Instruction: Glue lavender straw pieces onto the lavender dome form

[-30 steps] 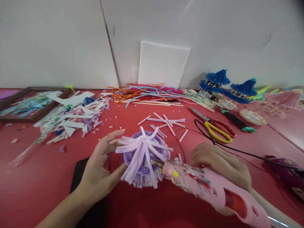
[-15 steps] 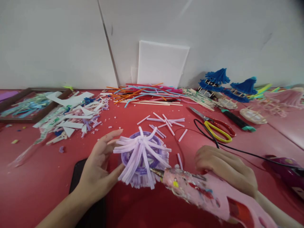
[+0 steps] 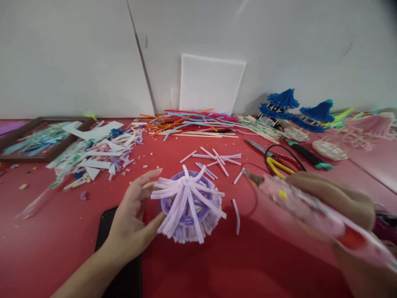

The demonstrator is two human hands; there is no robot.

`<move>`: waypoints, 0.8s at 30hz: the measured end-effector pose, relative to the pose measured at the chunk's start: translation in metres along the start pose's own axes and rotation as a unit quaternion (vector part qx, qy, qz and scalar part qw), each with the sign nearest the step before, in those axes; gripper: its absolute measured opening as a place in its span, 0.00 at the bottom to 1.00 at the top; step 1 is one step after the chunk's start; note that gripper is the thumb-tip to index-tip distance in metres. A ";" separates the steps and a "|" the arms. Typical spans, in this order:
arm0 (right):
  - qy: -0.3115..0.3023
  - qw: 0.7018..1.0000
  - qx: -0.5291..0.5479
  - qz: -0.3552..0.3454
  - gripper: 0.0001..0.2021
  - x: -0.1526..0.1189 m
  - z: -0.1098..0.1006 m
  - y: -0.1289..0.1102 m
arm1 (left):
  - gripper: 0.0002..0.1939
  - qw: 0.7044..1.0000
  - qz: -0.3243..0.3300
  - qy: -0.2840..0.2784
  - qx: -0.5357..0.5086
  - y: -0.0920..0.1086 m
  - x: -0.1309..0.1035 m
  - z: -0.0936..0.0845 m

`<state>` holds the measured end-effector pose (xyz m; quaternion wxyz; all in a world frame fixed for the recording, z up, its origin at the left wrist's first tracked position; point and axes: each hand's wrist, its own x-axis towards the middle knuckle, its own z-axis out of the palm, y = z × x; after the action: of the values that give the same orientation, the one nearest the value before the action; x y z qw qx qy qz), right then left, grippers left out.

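Head view: your right hand [image 3: 338,198] clamps the gun [image 3: 300,209], whose close nozzle [image 3: 253,177] may smear a stick [image 3: 238,176]; whether your left hand [image 3: 132,227] grips the model [image 3: 186,188], I cannot tell

The lilac model [image 3: 187,207] sat peak up on the red bench [image 3: 186,273], pale strips splaying down from its tip over a purple ring. Right of the model, apart from it, the blurred, stained pink glue gun [image 3: 305,209] slanted, nozzle leftward.

Scissors [image 3: 281,163] lie right of the loose sticks [image 3: 218,158], the frame [image 3: 41,138] left.
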<state>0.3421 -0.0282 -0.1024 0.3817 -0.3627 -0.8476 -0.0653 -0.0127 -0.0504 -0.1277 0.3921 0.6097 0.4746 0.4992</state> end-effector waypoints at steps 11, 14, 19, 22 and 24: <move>-0.172 0.956 -0.228 0.069 0.19 -0.051 0.007 0.038 | 0.34 0.990 0.049 -0.033 0.127 0.005 0.002 -0.013; -0.199 0.945 -0.251 0.072 0.20 -0.059 0.002 0.036 | 0.39 0.986 0.050 -0.060 0.148 0.015 -0.004 -0.022; -0.182 0.947 -0.261 0.049 0.25 -0.039 -0.005 0.018 | 0.38 0.985 0.010 -0.044 0.165 0.024 -0.020 -0.034; -0.201 0.969 -0.141 0.017 0.16 -0.016 0.008 -0.010 | 0.24 0.988 -0.012 0.050 0.145 0.032 -0.026 -0.031; -0.257 0.965 -0.034 -0.044 0.12 -0.004 0.023 -0.028 | 0.17 0.985 0.004 0.120 0.123 0.041 -0.029 -0.027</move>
<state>0.3120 -0.0416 -0.1164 0.1347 -0.3428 -0.9296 -0.0153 -0.0330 -0.0883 -0.0905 0.2522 0.5909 0.5739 0.5077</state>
